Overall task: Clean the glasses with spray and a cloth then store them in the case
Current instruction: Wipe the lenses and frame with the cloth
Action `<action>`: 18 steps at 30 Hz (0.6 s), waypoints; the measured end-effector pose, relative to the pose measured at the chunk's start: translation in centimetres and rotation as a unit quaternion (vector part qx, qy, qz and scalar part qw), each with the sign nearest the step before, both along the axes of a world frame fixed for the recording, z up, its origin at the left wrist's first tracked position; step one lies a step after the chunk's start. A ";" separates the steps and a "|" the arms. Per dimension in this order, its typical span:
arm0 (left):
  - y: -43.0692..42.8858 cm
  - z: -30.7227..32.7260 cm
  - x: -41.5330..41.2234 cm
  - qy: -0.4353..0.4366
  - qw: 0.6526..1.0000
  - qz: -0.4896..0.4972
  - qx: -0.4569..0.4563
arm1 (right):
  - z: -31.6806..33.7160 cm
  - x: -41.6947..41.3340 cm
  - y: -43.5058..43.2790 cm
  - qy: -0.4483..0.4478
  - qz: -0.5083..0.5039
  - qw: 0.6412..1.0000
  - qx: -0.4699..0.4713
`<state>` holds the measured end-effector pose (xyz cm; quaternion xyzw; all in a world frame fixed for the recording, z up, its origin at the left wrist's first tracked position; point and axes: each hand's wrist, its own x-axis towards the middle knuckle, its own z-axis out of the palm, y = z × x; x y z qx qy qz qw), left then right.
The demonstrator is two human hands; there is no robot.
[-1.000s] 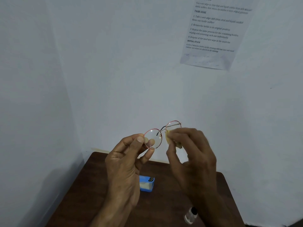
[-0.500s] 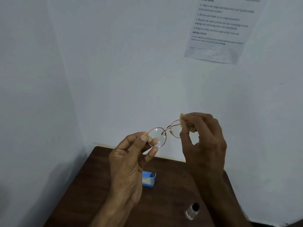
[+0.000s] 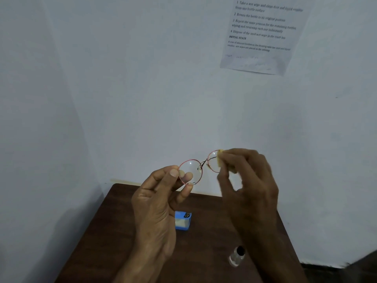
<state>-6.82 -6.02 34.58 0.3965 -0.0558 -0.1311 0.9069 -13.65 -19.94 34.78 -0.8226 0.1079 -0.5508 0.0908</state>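
Note:
I hold round glasses with a thin red frame up in front of the wall. My left hand pinches the rim of the left lens between thumb and fingers. My right hand presses a small yellow cloth against the right lens; most of the cloth is hidden by the fingers. A small clear spray bottle with a black top stands on the dark wooden table below my right wrist. A blue case lies on the table, partly behind my left hand.
The table sits in a corner between two pale walls. A printed sheet of paper is stuck on the wall at the upper right. The table's right edge runs close by the bottle.
The glasses and both hands have risen slightly and shifted right. My right hand with the cloth has moved over the right lens towards its outer edge.

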 end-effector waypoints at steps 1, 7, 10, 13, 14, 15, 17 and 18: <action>0.1 0.0 0.0 0.000 1.000 -0.001 -0.002 | 0.1 0.0 -0.1 -0.006 -0.009 1.000 0.012; 0.9 0.3 0.7 0.016 1.000 0.002 -0.023 | -0.8 0.1 1.7 0.019 0.013 1.000 -0.017; 1.4 0.3 1.0 0.019 1.000 0.001 -0.025 | -0.5 0.2 1.6 0.009 -0.001 1.000 0.018; 2.0 0.2 1.4 0.022 0.999 -0.003 -0.024 | -0.6 0.5 3.1 0.032 0.016 0.999 -0.026; 2.1 0.3 1.5 0.025 0.999 -0.007 -0.025 | -0.5 0.6 3.0 0.025 0.010 0.999 -0.025; 2.2 0.3 1.6 0.027 0.999 -0.011 -0.026 | -0.2 0.7 2.7 0.012 -0.001 1.000 -0.012; 2.1 0.3 1.5 0.030 0.999 -0.019 -0.026 | 0.5 0.8 2.3 -0.007 -0.019 1.000 0.014; 2.1 0.3 1.5 0.030 0.999 -0.022 -0.026 | 0.6 0.9 2.6 -0.004 -0.013 1.000 0.012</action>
